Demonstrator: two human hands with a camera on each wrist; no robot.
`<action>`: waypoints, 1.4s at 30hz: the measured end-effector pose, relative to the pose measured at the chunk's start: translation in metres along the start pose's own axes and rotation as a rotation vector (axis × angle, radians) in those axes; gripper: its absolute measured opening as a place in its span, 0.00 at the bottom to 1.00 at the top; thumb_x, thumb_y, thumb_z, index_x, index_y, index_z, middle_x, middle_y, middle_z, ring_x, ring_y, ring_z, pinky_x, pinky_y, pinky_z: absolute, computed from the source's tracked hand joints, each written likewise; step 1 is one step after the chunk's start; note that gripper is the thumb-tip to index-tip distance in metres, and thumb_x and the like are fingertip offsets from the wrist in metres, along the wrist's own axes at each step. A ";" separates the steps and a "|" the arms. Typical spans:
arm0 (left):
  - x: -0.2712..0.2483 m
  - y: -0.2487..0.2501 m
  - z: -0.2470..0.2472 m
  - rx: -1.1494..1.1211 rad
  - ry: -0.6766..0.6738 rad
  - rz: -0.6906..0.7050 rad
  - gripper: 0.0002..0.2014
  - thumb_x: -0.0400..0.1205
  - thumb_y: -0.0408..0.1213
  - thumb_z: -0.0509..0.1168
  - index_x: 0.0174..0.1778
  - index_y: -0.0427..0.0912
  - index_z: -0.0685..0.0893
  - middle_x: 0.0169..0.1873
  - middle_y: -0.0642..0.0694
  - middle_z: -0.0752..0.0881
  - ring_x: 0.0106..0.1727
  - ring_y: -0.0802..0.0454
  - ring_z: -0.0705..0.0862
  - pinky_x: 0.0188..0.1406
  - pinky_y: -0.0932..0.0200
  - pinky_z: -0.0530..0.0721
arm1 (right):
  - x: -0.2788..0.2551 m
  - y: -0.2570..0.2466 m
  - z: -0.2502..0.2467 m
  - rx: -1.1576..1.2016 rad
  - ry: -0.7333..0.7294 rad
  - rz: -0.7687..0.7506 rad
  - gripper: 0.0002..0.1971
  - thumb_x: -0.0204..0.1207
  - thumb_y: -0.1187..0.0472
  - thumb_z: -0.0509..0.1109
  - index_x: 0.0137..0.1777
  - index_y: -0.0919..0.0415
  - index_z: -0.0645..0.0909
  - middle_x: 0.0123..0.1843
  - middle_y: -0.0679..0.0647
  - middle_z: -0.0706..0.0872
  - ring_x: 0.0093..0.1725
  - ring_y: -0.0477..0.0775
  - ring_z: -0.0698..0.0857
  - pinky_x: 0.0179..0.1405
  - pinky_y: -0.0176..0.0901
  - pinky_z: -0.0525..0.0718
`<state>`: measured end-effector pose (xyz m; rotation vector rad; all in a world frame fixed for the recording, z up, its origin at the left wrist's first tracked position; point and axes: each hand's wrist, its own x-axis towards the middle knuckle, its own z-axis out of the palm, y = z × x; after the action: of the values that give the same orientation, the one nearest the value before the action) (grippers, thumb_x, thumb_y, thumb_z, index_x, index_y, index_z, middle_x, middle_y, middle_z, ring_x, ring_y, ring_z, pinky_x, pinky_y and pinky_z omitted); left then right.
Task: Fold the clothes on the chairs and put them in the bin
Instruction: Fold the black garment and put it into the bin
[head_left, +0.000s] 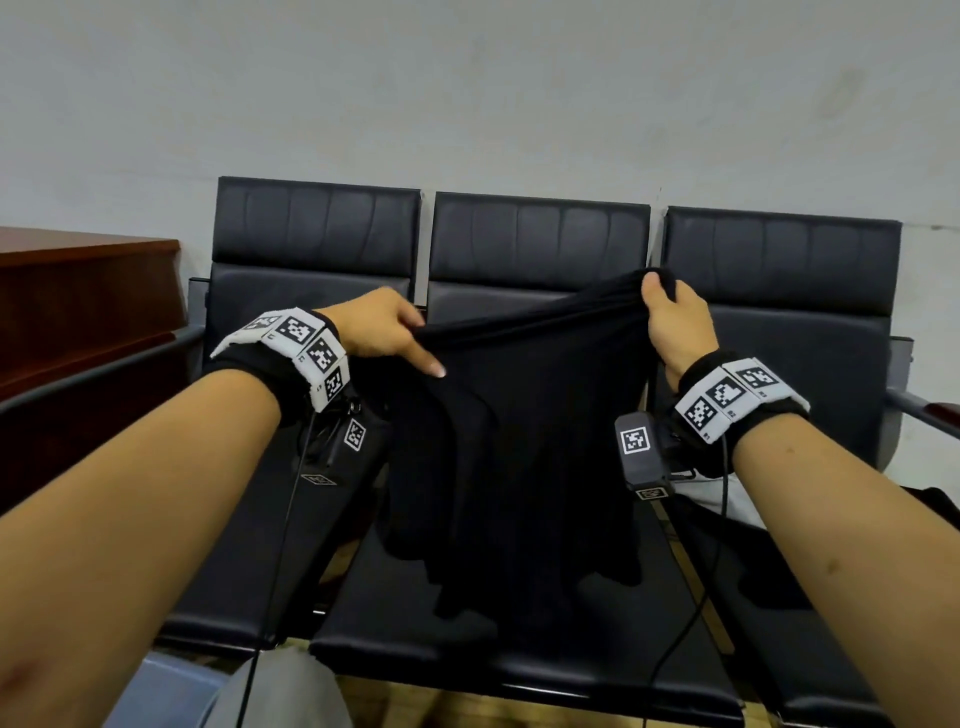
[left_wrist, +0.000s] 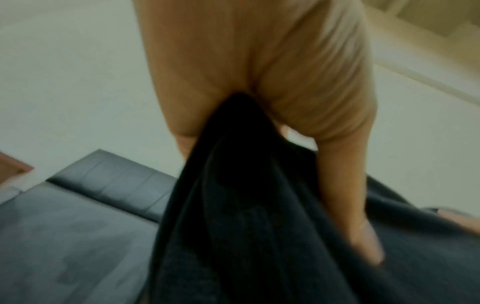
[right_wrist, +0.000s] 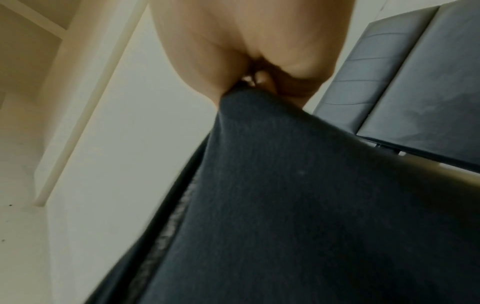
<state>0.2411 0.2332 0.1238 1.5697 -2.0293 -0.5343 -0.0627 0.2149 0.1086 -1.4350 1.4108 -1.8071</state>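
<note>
A black garment (head_left: 519, 457) hangs in the air over the middle seat of a row of black chairs (head_left: 535, 244). My left hand (head_left: 384, 332) pinches its upper left edge, with one finger stretched out along the cloth. My right hand (head_left: 675, 317) grips the upper right corner a little higher. The top edge is stretched between both hands and the rest drapes down onto the seat. In the left wrist view the black garment (left_wrist: 246, 205) runs out of my left hand (left_wrist: 259, 82). In the right wrist view the black garment (right_wrist: 298, 195) hangs from my right hand (right_wrist: 259, 67).
More clothes, white (head_left: 722, 493) and dark, lie on the right seat behind my right forearm. A brown wooden cabinet (head_left: 88, 291) stands at the left. Chair armrests (head_left: 919, 410) jut out at both ends. A pale blue bin corner (head_left: 166, 686) shows at the bottom left.
</note>
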 end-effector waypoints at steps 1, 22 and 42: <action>-0.003 -0.001 0.000 0.029 -0.042 -0.049 0.13 0.67 0.43 0.82 0.29 0.40 0.87 0.23 0.51 0.85 0.27 0.55 0.82 0.28 0.67 0.78 | 0.002 0.004 0.001 0.019 0.008 0.012 0.15 0.86 0.50 0.60 0.60 0.61 0.80 0.58 0.56 0.83 0.53 0.51 0.82 0.46 0.42 0.81; -0.013 0.085 0.021 -1.056 -0.134 0.290 0.17 0.87 0.40 0.60 0.33 0.52 0.83 0.46 0.51 0.83 0.53 0.46 0.81 0.49 0.37 0.86 | -0.038 -0.033 0.022 -0.129 -0.621 0.028 0.21 0.72 0.49 0.79 0.56 0.62 0.79 0.32 0.47 0.79 0.23 0.41 0.75 0.22 0.35 0.71; -0.013 0.019 -0.020 -0.066 0.172 -0.317 0.11 0.73 0.28 0.76 0.28 0.32 0.82 0.18 0.42 0.83 0.14 0.55 0.81 0.18 0.67 0.79 | -0.039 -0.004 0.011 0.072 -0.146 0.577 0.13 0.83 0.65 0.54 0.37 0.60 0.74 0.26 0.57 0.84 0.30 0.56 0.83 0.18 0.35 0.81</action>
<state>0.2414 0.2503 0.1483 1.8414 -1.6301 -0.5545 -0.0377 0.2432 0.0938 -0.9640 1.4728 -1.3428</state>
